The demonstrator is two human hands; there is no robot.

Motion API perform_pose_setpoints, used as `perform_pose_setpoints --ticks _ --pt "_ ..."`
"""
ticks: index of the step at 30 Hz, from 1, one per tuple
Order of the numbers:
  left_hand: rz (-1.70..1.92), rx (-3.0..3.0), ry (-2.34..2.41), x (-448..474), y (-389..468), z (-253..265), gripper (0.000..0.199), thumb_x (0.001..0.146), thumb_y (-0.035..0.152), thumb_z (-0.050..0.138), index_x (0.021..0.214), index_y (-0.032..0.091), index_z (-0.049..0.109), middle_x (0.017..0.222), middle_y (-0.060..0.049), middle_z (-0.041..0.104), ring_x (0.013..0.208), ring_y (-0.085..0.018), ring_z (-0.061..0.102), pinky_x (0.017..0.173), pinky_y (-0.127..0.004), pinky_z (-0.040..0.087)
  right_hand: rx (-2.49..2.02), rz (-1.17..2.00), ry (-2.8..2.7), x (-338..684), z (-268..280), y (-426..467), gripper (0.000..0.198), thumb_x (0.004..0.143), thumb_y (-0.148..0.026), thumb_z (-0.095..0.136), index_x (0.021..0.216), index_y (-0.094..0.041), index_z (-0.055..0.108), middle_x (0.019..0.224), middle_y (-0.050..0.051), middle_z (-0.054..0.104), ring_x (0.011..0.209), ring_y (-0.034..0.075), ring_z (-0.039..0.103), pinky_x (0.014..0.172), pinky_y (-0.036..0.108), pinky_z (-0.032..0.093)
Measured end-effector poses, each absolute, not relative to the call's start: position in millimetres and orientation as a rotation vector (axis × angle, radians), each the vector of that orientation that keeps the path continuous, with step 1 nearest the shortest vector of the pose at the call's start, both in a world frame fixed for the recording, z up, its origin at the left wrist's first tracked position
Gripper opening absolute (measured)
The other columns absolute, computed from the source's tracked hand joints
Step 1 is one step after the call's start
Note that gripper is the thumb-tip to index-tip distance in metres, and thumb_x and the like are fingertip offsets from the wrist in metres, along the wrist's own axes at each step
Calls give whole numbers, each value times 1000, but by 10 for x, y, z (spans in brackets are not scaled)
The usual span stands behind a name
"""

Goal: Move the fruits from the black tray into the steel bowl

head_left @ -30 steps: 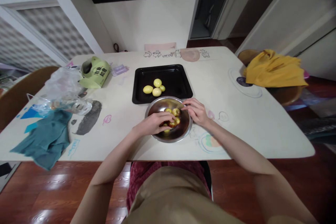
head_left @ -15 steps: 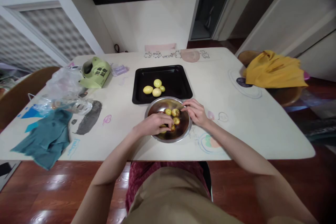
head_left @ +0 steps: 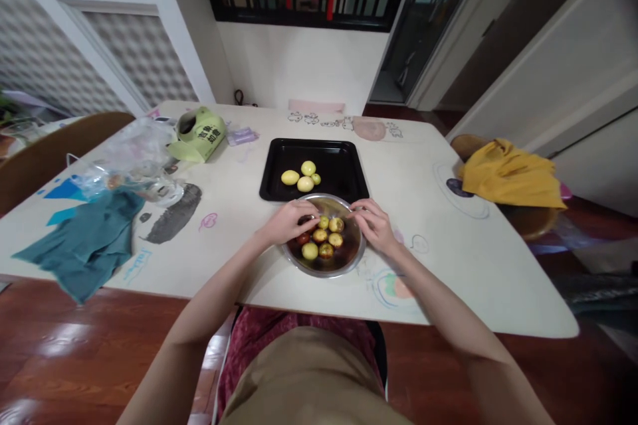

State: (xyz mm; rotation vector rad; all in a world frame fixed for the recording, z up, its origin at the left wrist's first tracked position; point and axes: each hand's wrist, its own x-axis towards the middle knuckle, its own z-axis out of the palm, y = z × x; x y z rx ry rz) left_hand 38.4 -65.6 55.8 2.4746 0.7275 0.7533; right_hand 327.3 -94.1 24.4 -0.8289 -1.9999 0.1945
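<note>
Here we pinch the metal bowl [head_left: 323,273]'s rim in our right hand [head_left: 375,224], left hand [head_left: 292,222] at the fruit [head_left: 310,251] inside, its grip unclear to us, and should that pinch slacken, one nudge could skid everything.

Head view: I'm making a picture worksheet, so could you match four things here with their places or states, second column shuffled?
Column one
1. Metal bowl
2. Black tray
3. Teal cloth
4. Yellow cloth

Column two
A. Draped on a chair
B. Between the left hand and the right hand
C. One corner past the near edge of the table
D. Bearing four yellowish fruits

Right pairs: 1-B, 2-D, 3-C, 4-A.
</note>
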Motion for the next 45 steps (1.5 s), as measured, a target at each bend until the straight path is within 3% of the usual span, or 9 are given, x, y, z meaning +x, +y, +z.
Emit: perform_pose_setpoints --ticks 4,9,13,18,24,29,32,37,45 --pt "778 2444 708 401 -658 530 22 105 29 57 105 18 75 110 -9 80 105 -22 74 100 -36 56 -936 266 -2070 3233 386 -673 23 107 -29 52 108 -23 74 110 10 72 106 24 68 91 42 58" --pt "950 2271 736 404 -679 517 24 105 33 58 106 18 77 114 -9 80 108 -22 75 102 -35 57 -1020 443 -2271 3087 519 -80 31 102 -29 57 129 -20 70 124 12 69 103 23 70 80 36 61" --pt "990 2218 768 412 -703 531 27 105 35 59 101 17 78 106 -8 81 100 -21 76 97 -32 58 -1053 440 -2424 2905 526 269 38 98 -19 60 134 -22 68 131 11 66 105 23 69 92 41 60" --pt "990 2221 759 427 -715 537 26 104 34 59 100 16 78 101 -7 81 94 -20 75 93 -30 57 -1105 439 -2484 2760 432 407 45 92 -11 64 136 -23 67 134 10 64 114 24 68 101 42 57" --pt "999 2200 764 438 -705 508 24 103 32 61 99 17 78 101 -6 82 92 -20 75 93 -31 57 -1100 459 -2466 2754 375 445 32 89 -13 72 121 -18 72 118 11 70 107 26 69 98 43 57" --pt "999 2208 758 443 -708 516 23 103 30 60 98 17 78 101 -6 82 94 -20 75 92 -31 57 -1090 454 -2389 2933 407 299 30 91 -15 71 121 -18 74 116 11 70 95 23 69 87 39 61" --pt "1003 2206 749 444 -711 522 24 104 31 59 98 17 78 100 -7 81 94 -20 75 91 -31 58 -1014 412 -2258 3085 492 43 30 97 -23 67 126 -20 73 118 12 70 100 24 70 82 38 63" --pt "1008 2203 725 424 -718 535 25 104 31 58 99 16 77 101 -7 81 95 -20 75 92 -30 57 -908 424 -2270 3238 807 -566 30 104 -33 63 131 -25 71 125 13 70 109 27 71 91 43 64" --pt "979 2190 758 407 -740 579 30 106 37 58 99 16 77 100 -8 81 92 -19 75 91 -30 57 -781 715 -2484 3271 999 -1137 29 102 -38 67 129 -30 76 126 10 74 113 26 74 100 40 62"
